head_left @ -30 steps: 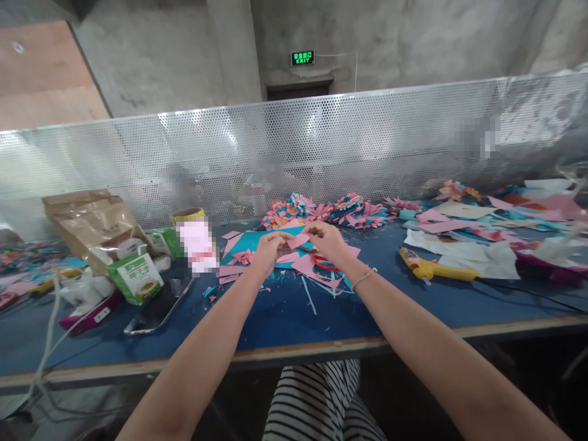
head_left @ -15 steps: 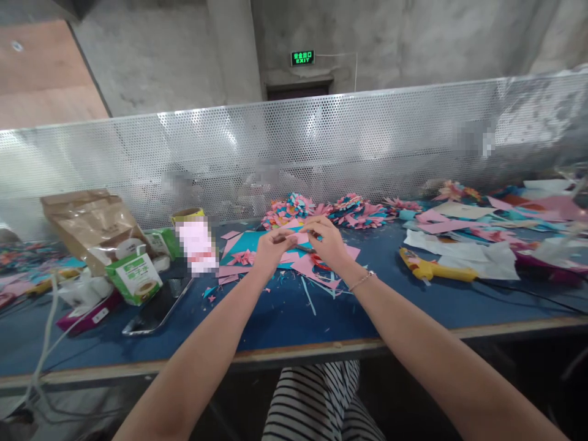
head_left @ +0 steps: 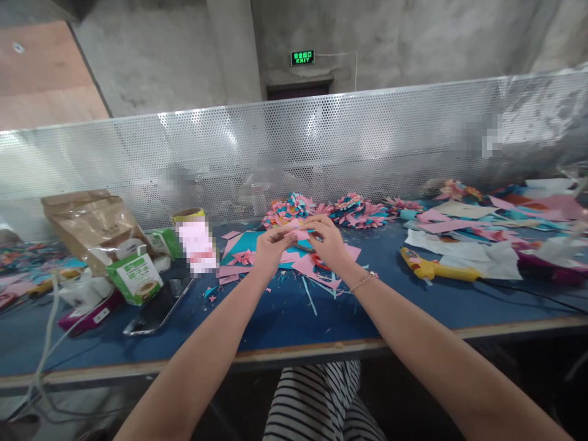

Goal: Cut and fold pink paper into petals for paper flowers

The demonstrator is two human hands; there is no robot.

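Observation:
My left hand (head_left: 271, 246) is closed, its thumb and fingers pinching the near side of a small pink piece of paper (head_left: 299, 234). From the other side my right hand (head_left: 327, 240) grips the same paper between thumb and fingertips. Beneath the right hand is a pair of scissors with red handles (head_left: 320, 263), partly hidden by that hand. Blue paper (head_left: 242, 242) and cut pink paper (head_left: 305, 266) lie under and around both hands. A small pink folded paper shape (head_left: 243, 258) rests left of my left hand.
Fringed paper pompoms (head_left: 361, 211) stand behind my hands. To the right lie a yellow glue gun (head_left: 434, 269) and paper strips (head_left: 473, 211). A phone (head_left: 158, 306), a green box (head_left: 135, 278), a brown bag (head_left: 92, 226) and a yellow-rimmed tube (head_left: 189, 214) are left.
The pink paper between my fingers has shifted slightly and more of it shows. Both hands stay in nearly the same place.

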